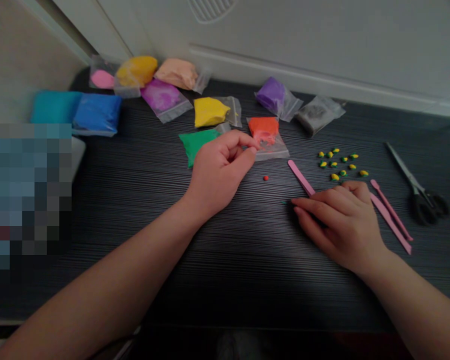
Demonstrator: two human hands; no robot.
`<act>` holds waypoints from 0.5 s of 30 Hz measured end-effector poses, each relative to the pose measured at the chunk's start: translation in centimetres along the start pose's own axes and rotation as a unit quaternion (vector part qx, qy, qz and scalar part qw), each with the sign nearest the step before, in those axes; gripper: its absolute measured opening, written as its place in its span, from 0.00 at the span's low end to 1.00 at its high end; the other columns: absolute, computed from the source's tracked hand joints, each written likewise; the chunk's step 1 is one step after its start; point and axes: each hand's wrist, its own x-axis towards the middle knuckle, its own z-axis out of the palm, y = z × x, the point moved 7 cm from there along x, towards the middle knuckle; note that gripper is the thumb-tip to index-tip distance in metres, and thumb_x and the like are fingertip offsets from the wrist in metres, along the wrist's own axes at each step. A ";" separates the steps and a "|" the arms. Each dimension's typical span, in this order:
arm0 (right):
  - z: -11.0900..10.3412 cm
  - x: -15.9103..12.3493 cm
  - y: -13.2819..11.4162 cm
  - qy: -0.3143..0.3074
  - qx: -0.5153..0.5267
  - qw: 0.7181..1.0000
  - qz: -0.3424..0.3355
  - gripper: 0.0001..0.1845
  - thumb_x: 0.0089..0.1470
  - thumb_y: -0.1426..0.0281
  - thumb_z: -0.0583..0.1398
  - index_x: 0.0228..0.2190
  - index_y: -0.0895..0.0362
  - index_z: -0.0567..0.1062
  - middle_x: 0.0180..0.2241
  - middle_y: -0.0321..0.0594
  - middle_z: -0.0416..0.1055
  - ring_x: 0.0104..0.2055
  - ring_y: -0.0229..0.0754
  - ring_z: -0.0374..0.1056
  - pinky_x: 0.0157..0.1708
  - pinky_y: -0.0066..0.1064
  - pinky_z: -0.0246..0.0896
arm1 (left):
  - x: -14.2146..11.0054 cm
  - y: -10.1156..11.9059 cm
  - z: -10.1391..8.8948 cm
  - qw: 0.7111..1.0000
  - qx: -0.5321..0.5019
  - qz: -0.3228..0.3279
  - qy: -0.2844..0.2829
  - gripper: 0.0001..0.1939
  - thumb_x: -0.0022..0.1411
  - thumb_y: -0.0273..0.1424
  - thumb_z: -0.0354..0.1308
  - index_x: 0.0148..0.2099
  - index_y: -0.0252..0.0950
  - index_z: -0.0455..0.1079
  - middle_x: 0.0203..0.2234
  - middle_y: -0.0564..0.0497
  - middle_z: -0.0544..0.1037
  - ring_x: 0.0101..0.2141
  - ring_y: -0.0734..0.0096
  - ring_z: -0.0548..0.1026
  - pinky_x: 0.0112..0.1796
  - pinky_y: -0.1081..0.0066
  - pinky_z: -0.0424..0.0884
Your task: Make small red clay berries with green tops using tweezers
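Note:
My left hand (221, 170) has its thumb and index finger pinched together at the left edge of a clear bag of orange-red clay (264, 125). What lies between those fingertips, if anything, I cannot make out. A tiny red clay ball (266, 178) sits on the table just below. My right hand (341, 220) is low over the table, its index finger and thumb close together beside a tiny teal speck (285, 202). It partly covers a pink flat modelling tool (300, 176). Several small yellow-and-green clay pieces (333, 164) lie beyond it.
Scissors (416, 187) and two pink tools (392, 210) lie at the right. Bags of clay, including green (197, 145), yellow (210, 112), purple (272, 95), grey (317, 116) and blue (97, 112), line the back and left of the dark table (225, 280). A white panel stands behind.

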 end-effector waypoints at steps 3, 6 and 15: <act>0.1 0.1 -0.3 -0.003 0.016 1.000 -0.002 0.10 0.49 0.69 0.59 0.36 0.53 0.73 0.30 0.36 0.71 0.31 0.39 0.64 0.38 0.39 0.48 | 0.0 0.0 0.0 1.000 0.003 -0.004 0.002 0.06 0.55 0.28 0.51 0.33 0.37 0.70 0.14 0.58 0.61 0.16 0.79 0.57 0.18 0.73 0.52; 0.3 0.2 -0.8 -0.010 0.030 0.999 -0.011 0.07 0.49 0.69 0.58 0.33 0.54 0.73 0.29 0.36 0.71 0.30 0.38 0.63 0.39 0.40 0.47 | -0.1 0.1 0.0 1.000 0.009 -0.009 0.005 0.06 0.55 0.28 0.51 0.32 0.37 0.70 0.14 0.58 0.62 0.16 0.78 0.58 0.18 0.73 0.53; 0.6 0.5 -0.2 -0.022 0.019 0.999 0.015 0.08 0.50 0.69 0.57 0.34 0.54 0.73 0.30 0.36 0.71 0.32 0.39 0.63 0.38 0.40 0.47 | 0.0 -0.1 -0.1 1.000 0.000 -0.011 -0.002 0.05 0.55 0.29 0.52 0.32 0.38 0.70 0.14 0.58 0.62 0.16 0.79 0.58 0.18 0.73 0.53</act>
